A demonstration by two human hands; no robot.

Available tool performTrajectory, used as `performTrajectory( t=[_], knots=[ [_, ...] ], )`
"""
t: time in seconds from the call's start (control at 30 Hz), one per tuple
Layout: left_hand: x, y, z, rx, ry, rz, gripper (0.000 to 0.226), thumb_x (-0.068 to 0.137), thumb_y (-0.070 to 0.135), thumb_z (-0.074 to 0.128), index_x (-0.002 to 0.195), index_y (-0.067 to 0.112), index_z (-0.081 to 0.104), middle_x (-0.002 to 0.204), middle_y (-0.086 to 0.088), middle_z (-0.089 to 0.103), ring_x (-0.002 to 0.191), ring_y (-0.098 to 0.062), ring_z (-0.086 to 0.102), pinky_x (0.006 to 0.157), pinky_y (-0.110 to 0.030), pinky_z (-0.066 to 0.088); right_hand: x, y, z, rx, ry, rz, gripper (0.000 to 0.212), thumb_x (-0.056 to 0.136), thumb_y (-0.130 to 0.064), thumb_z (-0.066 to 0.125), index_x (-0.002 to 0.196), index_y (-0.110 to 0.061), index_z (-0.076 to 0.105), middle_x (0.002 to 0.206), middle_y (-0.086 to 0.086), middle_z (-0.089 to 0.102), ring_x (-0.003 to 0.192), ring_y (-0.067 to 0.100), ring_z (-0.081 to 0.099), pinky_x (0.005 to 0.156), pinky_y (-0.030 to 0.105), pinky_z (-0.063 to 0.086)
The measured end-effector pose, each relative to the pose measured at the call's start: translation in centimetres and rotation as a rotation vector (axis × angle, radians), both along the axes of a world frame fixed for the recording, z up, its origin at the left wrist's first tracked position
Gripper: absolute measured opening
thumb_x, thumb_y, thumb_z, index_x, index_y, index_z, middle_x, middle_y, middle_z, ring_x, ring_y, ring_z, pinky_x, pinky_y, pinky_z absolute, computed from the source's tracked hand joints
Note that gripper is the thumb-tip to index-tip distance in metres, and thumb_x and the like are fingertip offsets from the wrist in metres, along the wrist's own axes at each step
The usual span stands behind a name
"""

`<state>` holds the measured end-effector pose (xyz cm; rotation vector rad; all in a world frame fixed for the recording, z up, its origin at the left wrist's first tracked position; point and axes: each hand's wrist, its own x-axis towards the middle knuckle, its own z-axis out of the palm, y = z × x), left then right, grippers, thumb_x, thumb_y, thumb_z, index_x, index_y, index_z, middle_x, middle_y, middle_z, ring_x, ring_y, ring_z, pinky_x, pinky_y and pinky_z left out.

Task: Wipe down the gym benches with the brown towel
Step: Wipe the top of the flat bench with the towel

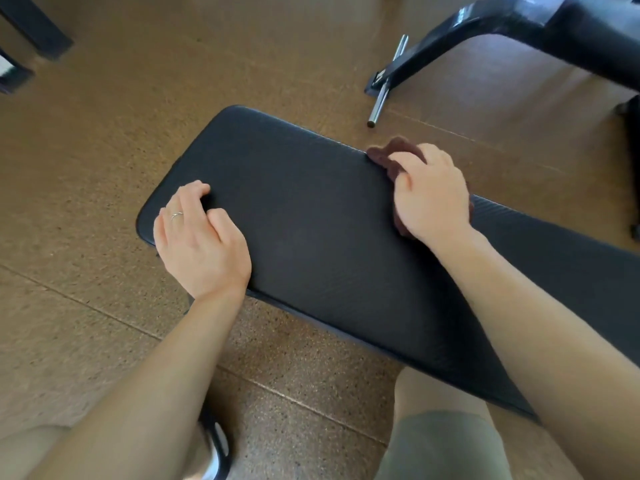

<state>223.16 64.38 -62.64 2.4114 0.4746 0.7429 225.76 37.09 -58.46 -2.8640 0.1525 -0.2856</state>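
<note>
Brown towel (391, 159) is being held bunched under the right hand (431, 197), whose fingers are curled over the cloth and are pressing it against the far edge of the black padded bench (322, 230). Part of the towel is being shown beyond the fingertips, and another bit is being seen below the heel of the hand, on the pad. The left hand (201, 240) is being rested on the near end of the bench, close to its rounded corner; its fingers are loosely bent, nothing is being held by it, and a thin ring (176, 215) is being worn on one finger. The bench is being shown running from the middle of the view off to the lower right, over a speckled brown floor (104, 133). Beyond it, the black frame of another machine (485, 32) is being seen at the upper right, with a short metal bar (386, 83) being crossed over its foot. The person's knees are being caught at the bottom edge, one in olive shorts (440, 445).
</note>
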Motion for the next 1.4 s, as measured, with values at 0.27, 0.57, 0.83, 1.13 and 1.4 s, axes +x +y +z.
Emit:
performTrajectory(
  t=[0.27,0.57,0.83,1.13,1.4],
  knots=[
    [0.1,-0.5,-0.1,-0.016,-0.029,0.020,0.040,0.090,0.013,0.038,0.119,0.015,0.065,0.130,0.003,0.068,0.123,-0.019,0.059,0.119,-0.040,0.032,1.3,1.9,-0.7,-0.007,-0.056,-0.113,0.038,0.092,-0.021,0.045,0.107,-0.009,0.077,0.114,0.019,0.069,0.108,0.043,0.060,0.106,0.049,0.044],
    [-0.1,-0.3,0.1,-0.031,0.002,0.015,0.045,0.087,0.014,0.034,0.121,0.015,0.064,0.134,0.005,0.066,0.128,-0.016,0.055,0.119,-0.025,0.021,4.5,7.2,-0.4,-0.013,-0.034,0.234,0.047,0.091,-0.026,0.034,0.118,-0.017,0.072,0.121,0.011,0.063,0.119,0.035,0.054,0.107,0.047,0.039],
    [0.1,-0.3,-0.3,-0.005,-0.037,-0.005,0.041,0.087,0.010,0.037,0.115,0.014,0.066,0.131,0.002,0.069,0.128,-0.020,0.058,0.117,-0.040,0.034,0.7,-0.5,0.4,0.035,0.083,-0.135,0.034,0.104,-0.020,0.042,0.123,-0.013,0.070,0.127,0.016,0.062,0.117,0.036,0.054,0.101,0.045,0.042],
    [0.0,-0.1,-0.2,-0.001,-0.008,-0.015,0.041,0.088,0.012,0.036,0.116,0.015,0.066,0.132,0.003,0.068,0.134,-0.018,0.054,0.120,-0.038,0.028,12.7,17.2,1.3,0.023,0.136,0.070,0.037,0.103,-0.030,0.036,0.124,-0.019,0.063,0.127,0.010,0.058,0.118,0.032,0.054,0.098,0.043,0.036],
    [-0.1,-0.1,0.0,0.012,-0.002,-0.026,0.039,0.089,0.011,0.037,0.117,0.014,0.065,0.132,0.001,0.068,0.127,-0.020,0.057,0.118,-0.036,0.030,3.0,2.0,0.0,-0.039,0.073,-0.057,0.044,0.096,-0.032,0.037,0.129,-0.023,0.065,0.118,0.014,0.062,0.113,0.041,0.059,0.093,0.047,0.046]
  ],
)
